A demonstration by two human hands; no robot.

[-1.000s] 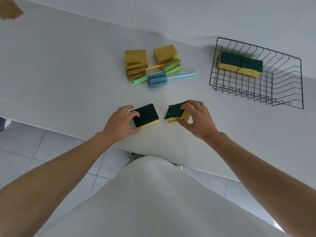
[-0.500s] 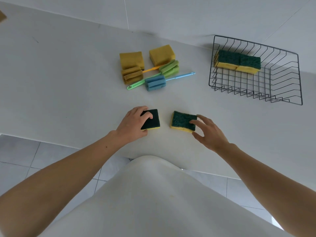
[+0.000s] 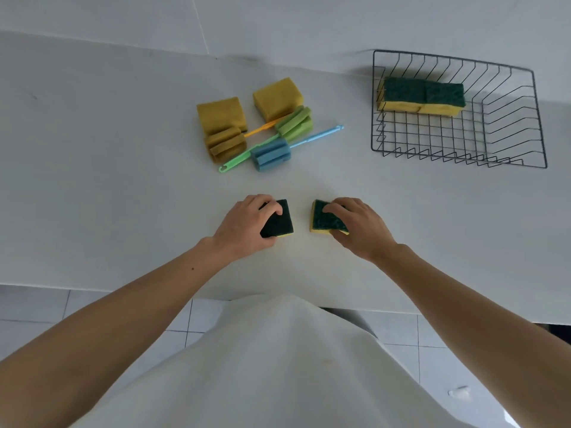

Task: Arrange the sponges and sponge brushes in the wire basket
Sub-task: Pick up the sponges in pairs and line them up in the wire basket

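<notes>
Two green-and-yellow scrub sponges lie on the white counter in front of me. My left hand [image 3: 247, 225] grips the left sponge [image 3: 279, 222]; my right hand [image 3: 360, 225] grips the right sponge [image 3: 323, 219]. Both sponges rest on the counter. A black wire basket [image 3: 509, 143] sits at the back right with two green-and-yellow sponges [image 3: 423, 95] side by side along its far wall. Further back in the middle lie two mustard sponges [image 3: 221, 114] [image 3: 276, 97] and three sponge brushes: a mustard one [image 3: 225, 143], a green one [image 3: 293, 123] and a blue one [image 3: 270, 154].
The counter's front edge [image 3: 92, 284] runs just below my forearms, with tiled floor beneath. A white wall rises behind the counter. Bare counter surface lies between the sponges in my hands and the basket.
My right hand let the right sponge down flat and has closed on it again from above. My left hand closed further over the left sponge. The view shifted slightly.
</notes>
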